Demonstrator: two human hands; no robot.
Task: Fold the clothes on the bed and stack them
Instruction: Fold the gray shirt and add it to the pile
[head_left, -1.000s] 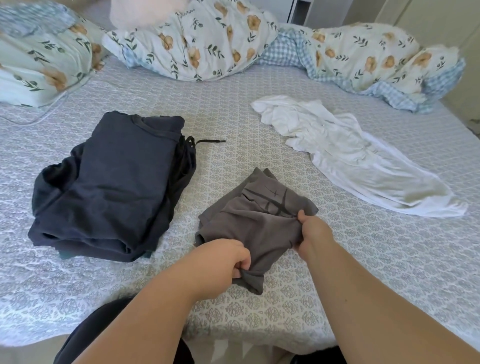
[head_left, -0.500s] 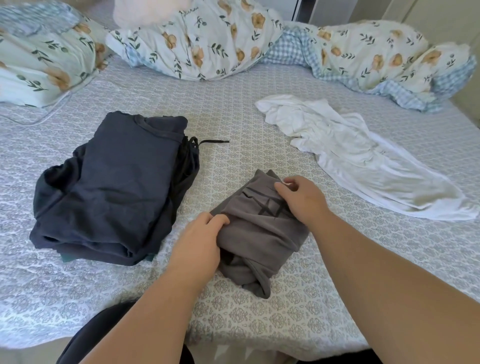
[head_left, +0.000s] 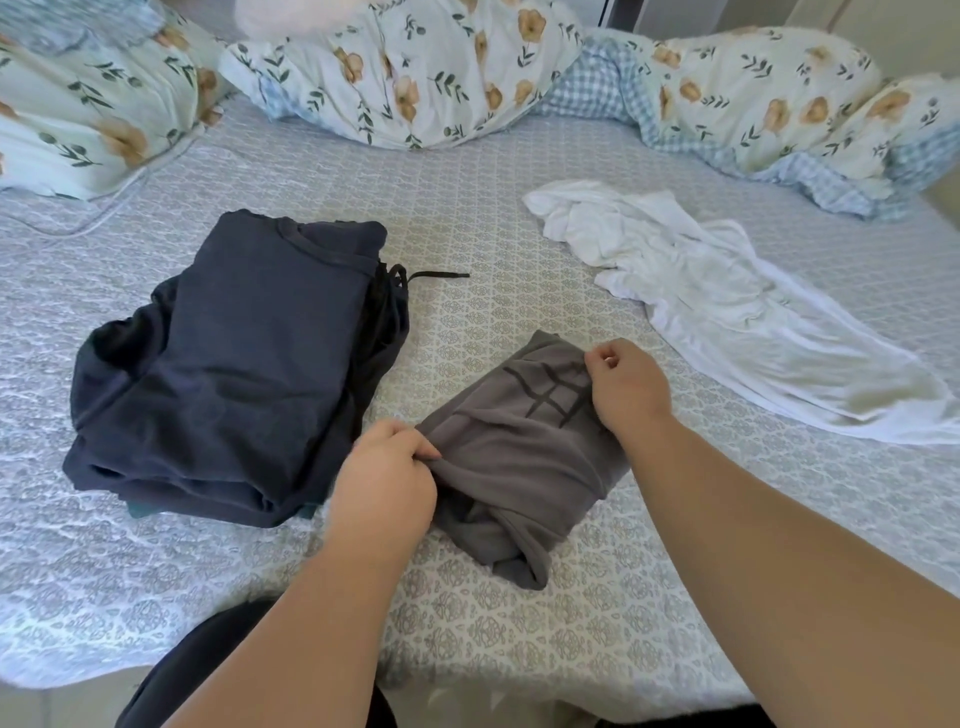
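Note:
A small grey garment (head_left: 514, 457) with a dark line print lies folded over in front of me on the patterned bed cover (head_left: 519, 623). My left hand (head_left: 384, 488) pinches its left edge. Its far right corner is gripped by my right hand (head_left: 626, 387). To the left sits a stack of folded dark navy clothes (head_left: 234, 374), with a black drawstring trailing from its far right side. An unfolded white garment (head_left: 727, 312) lies spread out to the right.
A crumpled floral duvet (head_left: 415, 67) with a blue checked underside runs along the far side of the bed. A floral pillow (head_left: 67, 119) sits at the far left. The bed's near edge is just below my forearms.
Both hands carried the near edge of the grey garment away from me and folded it over. They now hold its left edge and far right corner.

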